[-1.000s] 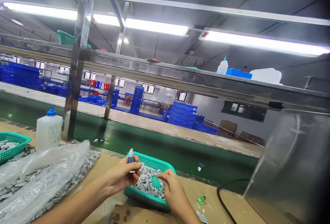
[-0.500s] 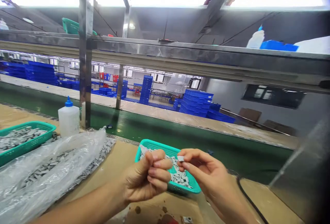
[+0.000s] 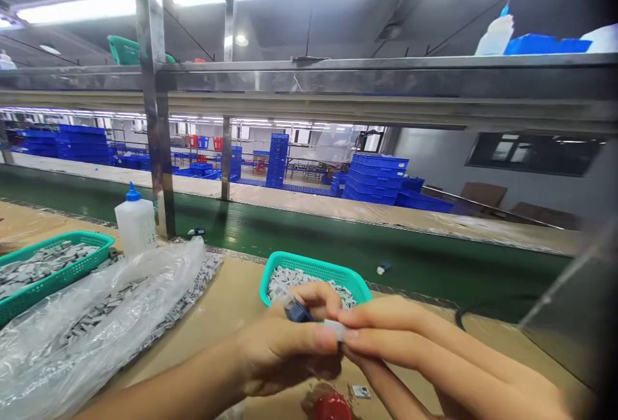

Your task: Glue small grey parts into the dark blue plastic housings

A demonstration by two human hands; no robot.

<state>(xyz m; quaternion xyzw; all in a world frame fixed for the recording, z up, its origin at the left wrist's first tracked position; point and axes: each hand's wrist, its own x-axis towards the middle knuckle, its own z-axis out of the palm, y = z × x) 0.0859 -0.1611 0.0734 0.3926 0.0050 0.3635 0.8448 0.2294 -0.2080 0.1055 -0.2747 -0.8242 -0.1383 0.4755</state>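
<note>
A small white piece is pinched between the fingertips of both hands, in front of the green basket of small grey-white parts. My left hand is curled, its thumb and fingertips on the piece. A dark blue object with a clear end also sits in that hand, between thumb and index finger. From the right, my right hand touches the same piece with its fingertips. Below the hands, a red round object and a small white-grey part lie on the brown table covering.
At left are a clear plastic bag of small parts, a second green basket and a white bottle with a blue cap. Behind runs a green conveyor with small items on it. A metal shelf crosses above.
My hands have come together at the white piece, which only my right hand held before. My left fist has loosened, showing the dark blue object. The view has shifted slightly.
</note>
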